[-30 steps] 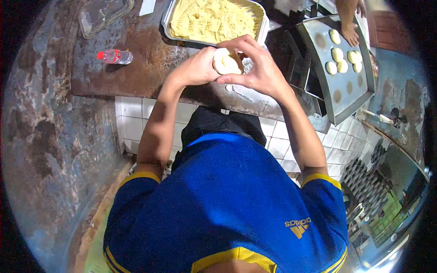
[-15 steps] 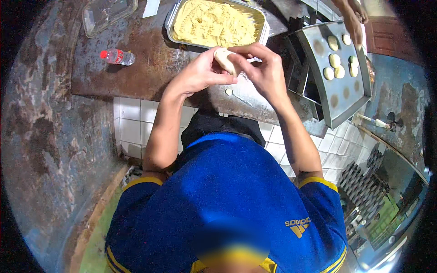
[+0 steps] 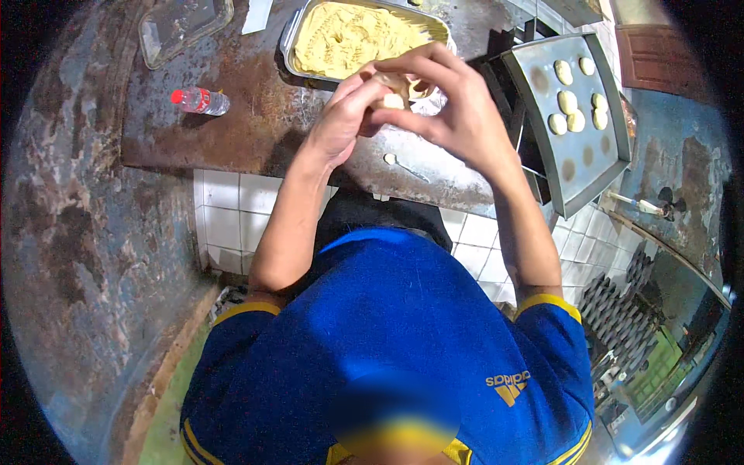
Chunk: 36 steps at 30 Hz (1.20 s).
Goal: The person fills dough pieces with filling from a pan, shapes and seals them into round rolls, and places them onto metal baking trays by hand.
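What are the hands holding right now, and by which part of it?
Dough: the left hand holds it at its left side. The right hand is curved close by; whether it touches the dough cannot be told.

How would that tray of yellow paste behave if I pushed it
The tray is likely fairly heavy, with yellow paste spread across it. Being wide and low, it probably won't tip. The paste's ridged surface suggests it would hold shape rather than slosh.

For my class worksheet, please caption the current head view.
Left hand and right hand cupped around pale dough, near a silver tray of yellow paste.
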Each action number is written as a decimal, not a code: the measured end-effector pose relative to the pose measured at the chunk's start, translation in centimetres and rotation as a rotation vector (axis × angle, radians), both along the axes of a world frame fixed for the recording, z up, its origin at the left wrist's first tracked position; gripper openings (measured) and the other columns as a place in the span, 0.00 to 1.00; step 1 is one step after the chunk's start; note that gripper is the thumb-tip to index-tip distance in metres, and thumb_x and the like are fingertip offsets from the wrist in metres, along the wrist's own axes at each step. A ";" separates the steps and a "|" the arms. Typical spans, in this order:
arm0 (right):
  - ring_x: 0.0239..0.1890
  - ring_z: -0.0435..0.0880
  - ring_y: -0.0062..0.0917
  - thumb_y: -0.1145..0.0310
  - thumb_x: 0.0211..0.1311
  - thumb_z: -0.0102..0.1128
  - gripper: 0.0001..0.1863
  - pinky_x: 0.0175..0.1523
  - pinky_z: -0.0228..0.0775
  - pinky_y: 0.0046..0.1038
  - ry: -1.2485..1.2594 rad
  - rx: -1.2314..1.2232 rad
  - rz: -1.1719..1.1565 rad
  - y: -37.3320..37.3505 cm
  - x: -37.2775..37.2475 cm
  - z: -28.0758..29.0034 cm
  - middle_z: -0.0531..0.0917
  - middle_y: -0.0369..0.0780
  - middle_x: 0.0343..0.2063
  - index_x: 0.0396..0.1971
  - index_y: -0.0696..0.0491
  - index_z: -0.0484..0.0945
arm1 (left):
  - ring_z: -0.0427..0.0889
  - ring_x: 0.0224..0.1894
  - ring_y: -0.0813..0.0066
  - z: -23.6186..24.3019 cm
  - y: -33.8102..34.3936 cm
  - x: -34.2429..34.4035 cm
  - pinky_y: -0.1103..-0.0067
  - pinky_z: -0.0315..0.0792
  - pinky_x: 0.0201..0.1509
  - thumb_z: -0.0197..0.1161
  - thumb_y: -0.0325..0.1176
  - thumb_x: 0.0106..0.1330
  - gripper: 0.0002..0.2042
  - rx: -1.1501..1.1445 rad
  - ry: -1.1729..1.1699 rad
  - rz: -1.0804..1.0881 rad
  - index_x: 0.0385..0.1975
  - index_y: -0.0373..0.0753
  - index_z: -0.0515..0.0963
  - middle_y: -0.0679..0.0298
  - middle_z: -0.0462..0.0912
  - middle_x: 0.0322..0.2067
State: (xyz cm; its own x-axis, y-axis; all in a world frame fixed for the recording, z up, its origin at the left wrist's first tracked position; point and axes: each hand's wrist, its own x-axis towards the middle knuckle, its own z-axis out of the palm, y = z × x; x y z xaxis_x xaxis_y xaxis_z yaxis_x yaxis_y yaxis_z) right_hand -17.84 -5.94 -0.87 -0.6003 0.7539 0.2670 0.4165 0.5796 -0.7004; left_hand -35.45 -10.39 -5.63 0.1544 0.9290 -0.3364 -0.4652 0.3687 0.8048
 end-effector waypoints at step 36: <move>0.49 0.88 0.29 0.78 0.68 0.67 0.26 0.28 0.90 0.27 1.233 -0.888 -0.149 -5.2 12.3 -0.2 0.84 0.42 0.52 0.63 0.53 0.69 | 0.81 0.41 0.79 8.2 3.2 16.9 0.80 0.77 0.50 0.70 0.26 0.61 0.17 0.745 0.162 0.141 0.48 0.34 0.75 0.63 0.81 0.39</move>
